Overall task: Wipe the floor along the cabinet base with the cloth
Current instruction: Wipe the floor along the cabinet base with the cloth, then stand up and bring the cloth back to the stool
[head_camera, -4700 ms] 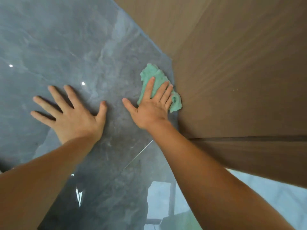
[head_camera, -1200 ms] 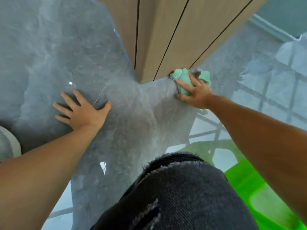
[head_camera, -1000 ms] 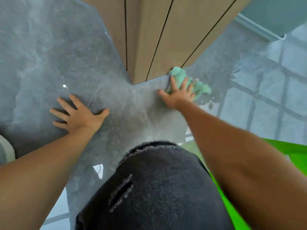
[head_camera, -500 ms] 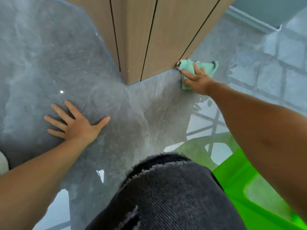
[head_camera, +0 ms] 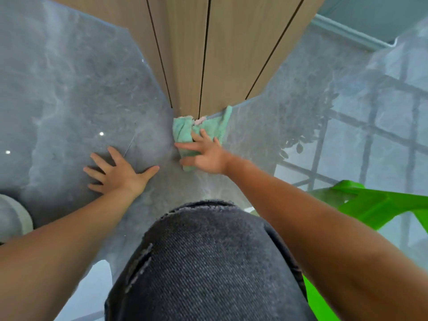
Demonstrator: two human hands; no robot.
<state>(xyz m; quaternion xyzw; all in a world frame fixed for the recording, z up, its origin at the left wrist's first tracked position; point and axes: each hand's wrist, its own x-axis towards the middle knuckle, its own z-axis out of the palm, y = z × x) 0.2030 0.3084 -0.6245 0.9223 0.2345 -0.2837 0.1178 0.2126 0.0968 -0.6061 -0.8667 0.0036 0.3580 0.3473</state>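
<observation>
A crumpled green cloth (head_camera: 203, 129) lies on the glossy grey floor (head_camera: 69, 89), touching the bottom corner of the wooden cabinet (head_camera: 208, 54). My right hand (head_camera: 205, 155) presses flat on the cloth's near part with fingers spread, pointing left. My left hand (head_camera: 118, 172) rests flat on the floor to the left, fingers apart, holding nothing.
My knee in dark denim (head_camera: 208, 262) fills the lower middle. A bright green plastic object (head_camera: 375, 205) lies at the right. A pale round object (head_camera: 11, 216) sits at the left edge. A white skirting (head_camera: 352, 33) runs along the upper right.
My right hand has slid the cloth left along the cabinet base, from its right face to the corner. My left hand stays planted on the floor.
</observation>
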